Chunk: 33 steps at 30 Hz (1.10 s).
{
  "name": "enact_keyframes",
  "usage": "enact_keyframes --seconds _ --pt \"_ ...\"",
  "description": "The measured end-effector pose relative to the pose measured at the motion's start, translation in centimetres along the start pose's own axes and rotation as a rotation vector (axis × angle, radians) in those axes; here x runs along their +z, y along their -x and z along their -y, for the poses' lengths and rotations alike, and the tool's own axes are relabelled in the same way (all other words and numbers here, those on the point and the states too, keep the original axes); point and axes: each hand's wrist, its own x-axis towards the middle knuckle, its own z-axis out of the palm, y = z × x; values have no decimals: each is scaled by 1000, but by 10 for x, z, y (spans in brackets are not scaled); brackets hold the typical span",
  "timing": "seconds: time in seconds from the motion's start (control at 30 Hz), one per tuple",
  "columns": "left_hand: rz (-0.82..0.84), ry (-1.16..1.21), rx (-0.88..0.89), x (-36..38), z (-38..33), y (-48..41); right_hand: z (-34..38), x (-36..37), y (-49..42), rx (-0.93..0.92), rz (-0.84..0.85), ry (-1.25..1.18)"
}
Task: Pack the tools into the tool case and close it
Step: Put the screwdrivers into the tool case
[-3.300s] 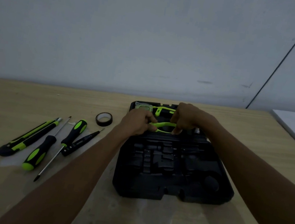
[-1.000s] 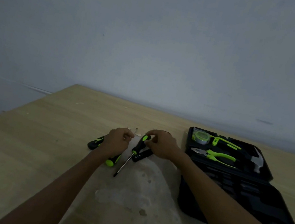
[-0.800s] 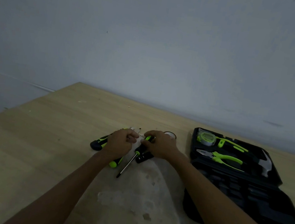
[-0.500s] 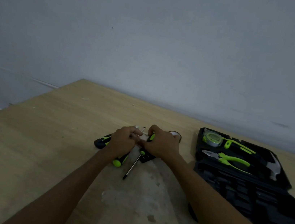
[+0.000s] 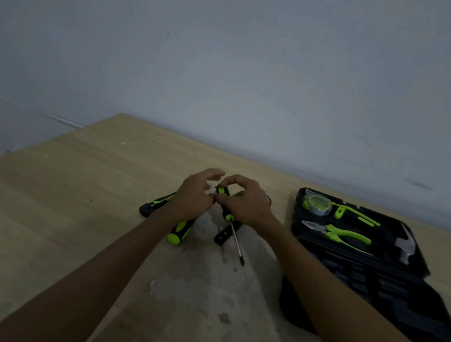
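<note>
My right hand (image 5: 245,204) is shut on the black-and-green handle of a screwdriver (image 5: 223,193); its thin shaft slants down towards me, tip just above the table. My left hand (image 5: 193,195) touches the right one, fingers loosely apart, nothing seen in it. Under the left wrist lie a thicker screwdriver (image 5: 179,232) and a utility knife (image 5: 154,204). A black tester pen (image 5: 225,233) lies beside the shaft. The open black tool case (image 5: 370,289) sits at the right, its far half holding a tape measure (image 5: 316,205), pliers (image 5: 338,234) and a hammer (image 5: 405,245).
The wooden table (image 5: 52,219) meets a grey wall at the back and ends at its left edge. The case's near half shows moulded slots. A pale worn patch (image 5: 200,297) marks the table surface in front of me.
Both hands left the pliers in the case and moved left to the loose tools. My right hand has raised the screwdriver's handle, swinging its shaft towards me. My left fingers have spread.
</note>
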Motion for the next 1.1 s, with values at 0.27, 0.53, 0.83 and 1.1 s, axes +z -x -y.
enact_keyframes --seconds 0.27,0.53,0.83,1.1 --pt "121 -31 200 17 -40 10 -4 -63 24 -8 125 30" --pt "188 -87 243 55 -91 20 -13 -140 72 46 185 36" --pt "183 -121 208 97 -118 29 -50 -210 108 137 267 189" --pt "212 -157 164 121 -117 32 -91 -223 129 148 143 249"
